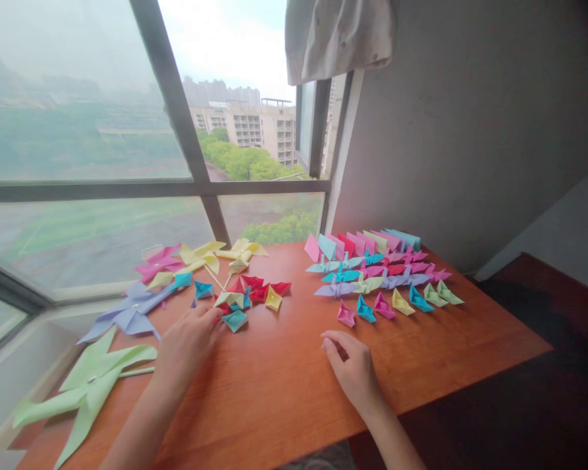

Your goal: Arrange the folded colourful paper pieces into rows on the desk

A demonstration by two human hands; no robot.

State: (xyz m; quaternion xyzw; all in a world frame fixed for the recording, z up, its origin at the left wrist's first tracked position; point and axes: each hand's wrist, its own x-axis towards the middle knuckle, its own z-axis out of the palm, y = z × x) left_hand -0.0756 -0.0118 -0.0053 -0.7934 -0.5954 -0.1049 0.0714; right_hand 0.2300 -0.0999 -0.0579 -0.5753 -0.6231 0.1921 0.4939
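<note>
Multicoloured paper boats in a loose cluster, 7 upright boats in a row

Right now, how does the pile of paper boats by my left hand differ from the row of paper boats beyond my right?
The pile is jumbled, its boats at mixed angles; the row is lined up side by side. The pile lies right at the left hand; the row sits apart from the right hand. Both are folded paper in several colors, on the table.
</note>
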